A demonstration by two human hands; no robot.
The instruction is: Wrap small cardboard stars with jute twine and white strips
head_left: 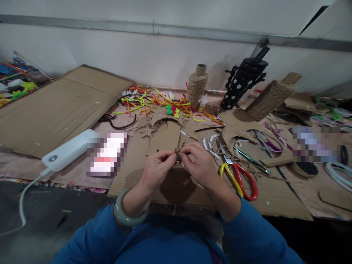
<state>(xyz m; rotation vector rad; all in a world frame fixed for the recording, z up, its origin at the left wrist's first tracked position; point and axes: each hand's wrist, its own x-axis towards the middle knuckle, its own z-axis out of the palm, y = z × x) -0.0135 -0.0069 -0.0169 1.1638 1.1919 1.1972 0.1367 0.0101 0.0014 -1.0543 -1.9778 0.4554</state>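
At the far left a flat cardboard sheet (pixel 55 106) lies bare, the widest open patch here. Just right of it sits a smooth white power bank (pixel 68 149), its cable running off the near edge. The left hand (pixel 156 169), a pale green bangle (pixel 127 217) on its wrist, and the right hand (pixel 200 167) meet in the middle, fingertips of both pinching a small brown twine piece (pixel 179 151) above the cardboard; its shape is hard to make out. Right of them lie scissors (pixel 239 178) with yellow and red handles. Farther back stand rough twine spools (pixel 197 86) beside tangled bright pipe cleaners (pixel 150 101).
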